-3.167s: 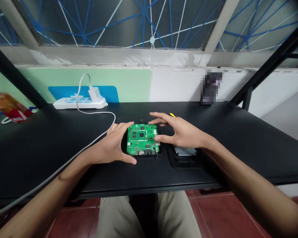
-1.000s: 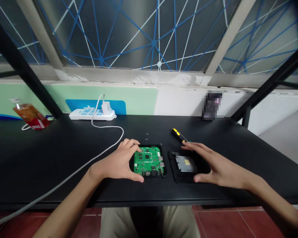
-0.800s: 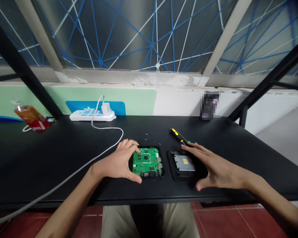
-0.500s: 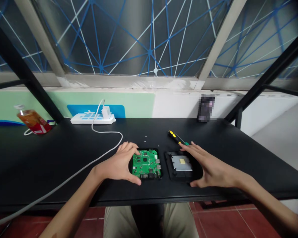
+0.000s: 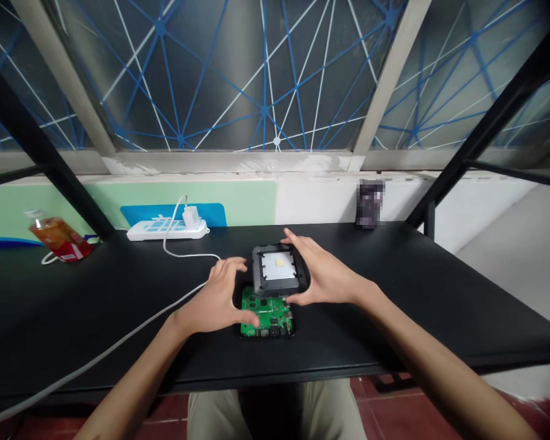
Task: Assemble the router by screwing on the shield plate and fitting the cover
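Observation:
In my right hand (image 5: 325, 272) is a black plastic cover (image 5: 256, 281), gripped by its right side and raised over the desk. Its inner face shows a silver metal plate (image 5: 271, 270) with a small pale yellow pad in the middle. Below it, a black case with a green circuit board (image 5: 266, 311) lies on the desk; the cover hides the board's far edge. My left hand (image 5: 215, 302) is open at the case's left side, thumb over the board's left part and fingers spread toward the cover. Whether the thumb touches the board I cannot tell.
A white power strip (image 5: 142, 230) with a plugged-in charger (image 5: 190, 217) stands at the back. Its white cable (image 5: 132, 333) runs across the desk (image 5: 412, 299) on my left. A drink bottle (image 5: 59, 235) leans at the far left; a blurred dark object (image 5: 369, 205) stands back right.
My right hand has lifted the cover off the desk and carried it left, above the circuit board. The screwdriver seen earlier is now hidden. My left hand's fingers have spread off the case.

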Demonstrator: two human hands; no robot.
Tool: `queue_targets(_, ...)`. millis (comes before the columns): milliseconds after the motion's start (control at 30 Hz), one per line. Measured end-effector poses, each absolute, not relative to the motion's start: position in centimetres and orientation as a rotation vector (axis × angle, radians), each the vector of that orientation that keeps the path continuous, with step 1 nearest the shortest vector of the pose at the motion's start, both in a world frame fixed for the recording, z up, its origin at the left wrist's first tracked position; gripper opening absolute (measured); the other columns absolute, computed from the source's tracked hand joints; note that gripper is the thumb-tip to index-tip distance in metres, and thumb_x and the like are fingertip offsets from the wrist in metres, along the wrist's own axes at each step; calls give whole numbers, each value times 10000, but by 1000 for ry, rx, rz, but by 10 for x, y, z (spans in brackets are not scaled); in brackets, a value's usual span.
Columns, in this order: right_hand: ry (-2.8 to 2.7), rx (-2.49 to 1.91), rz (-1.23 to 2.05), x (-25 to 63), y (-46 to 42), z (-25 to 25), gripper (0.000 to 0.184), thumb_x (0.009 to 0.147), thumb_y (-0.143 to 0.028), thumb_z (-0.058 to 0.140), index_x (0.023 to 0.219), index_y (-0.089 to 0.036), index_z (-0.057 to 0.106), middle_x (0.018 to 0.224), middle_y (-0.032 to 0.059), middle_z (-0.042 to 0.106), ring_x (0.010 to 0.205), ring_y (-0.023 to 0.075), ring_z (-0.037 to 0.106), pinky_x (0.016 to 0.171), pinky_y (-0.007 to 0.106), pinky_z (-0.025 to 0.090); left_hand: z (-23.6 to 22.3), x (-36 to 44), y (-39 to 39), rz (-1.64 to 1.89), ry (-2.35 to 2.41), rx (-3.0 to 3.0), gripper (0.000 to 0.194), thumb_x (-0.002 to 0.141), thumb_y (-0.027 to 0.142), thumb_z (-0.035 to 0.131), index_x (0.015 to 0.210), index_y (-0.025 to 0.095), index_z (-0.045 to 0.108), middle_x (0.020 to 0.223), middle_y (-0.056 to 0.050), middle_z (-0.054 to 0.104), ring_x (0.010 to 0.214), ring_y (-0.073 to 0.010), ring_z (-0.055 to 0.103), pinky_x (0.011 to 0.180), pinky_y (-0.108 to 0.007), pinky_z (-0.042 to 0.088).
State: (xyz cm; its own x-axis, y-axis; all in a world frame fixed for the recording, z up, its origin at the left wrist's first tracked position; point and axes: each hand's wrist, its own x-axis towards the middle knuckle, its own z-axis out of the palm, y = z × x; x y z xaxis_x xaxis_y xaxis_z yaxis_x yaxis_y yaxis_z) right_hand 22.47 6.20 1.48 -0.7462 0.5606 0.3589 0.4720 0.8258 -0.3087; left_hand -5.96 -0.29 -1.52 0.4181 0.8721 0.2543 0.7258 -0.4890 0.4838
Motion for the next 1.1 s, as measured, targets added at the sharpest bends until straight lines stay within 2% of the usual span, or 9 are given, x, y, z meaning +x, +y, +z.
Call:
queue_targets(100,-2528,-721,162,211,71,11,1324,677,-580,782,1614,-167,-56,1488,215,463,1367,391,457,1124,578,438,-10,-57,10,896,1413,2517,1148,664,690,826,1501,168,239,1517,-237,336,1416,-426,325,1151,-632,305)
queue_targets(300,-2481,-720,17,212,72,-6,1286,707,-579,759,1611,-195,-72,1519,227,427,1386,417,439,1099,614,460,-15,-51,29,1005,1311,2691,1250,699,567,862,1586,201,62,1566,-235,303,1443,-432,319,1161,-618,333)
queue_targets(467,-2514,-709,26,212,63,-16,1278,713,-571,752,1612,-202,-78,1508,221,436,1377,406,449,1113,614,453,-25,-54,21,992,1193,2738,1259,721,551,856,1599,238,9,1572,-232,310,1433,-438,339,1148,-644,342)
queue_targets(667,-2507,-674,-16,209,56,-19,1234,737,-570,733,1614,-192,-48,1522,240,411,1394,420,433,1114,622,452,-22,-54,14,904,1232,2749,1282,725,607,827,1600,227,-30,1581,-223,299,1445,-430,318,1160,-614,344)
queue_targets(867,-2477,-653,-42,207,54,-24,1192,763,-599,695,1613,-196,-37,1503,236,426,1388,424,436,1100,659,443,-26,-51,15,867,1280,2779,1265,727,653,796,1606,195,10,1560,-236,341,1429,-454,336,1163,-624,300)
queue_targets(967,-2477,-655,-48,205,53,-23,1182,775,-593,689,1612,-205,-49,1503,238,415,1394,423,434,1098,667,442,-28,-52,15,874,1309,2778,1235,727,598,806,1606,173,49,1542,-237,365,1406,-461,356,1149,-621,309)
queue_targets(1100,-2521,-674,17,205,50,-19,1203,775,-582,715,1610,-213,-69,1574,237,334,1470,421,347,1132,651,422,-26,-53,13,911,1338,2751,1187,733,521,816,1596,178,78,1504,-228,399,1359,-450,401,1111,-613,356)
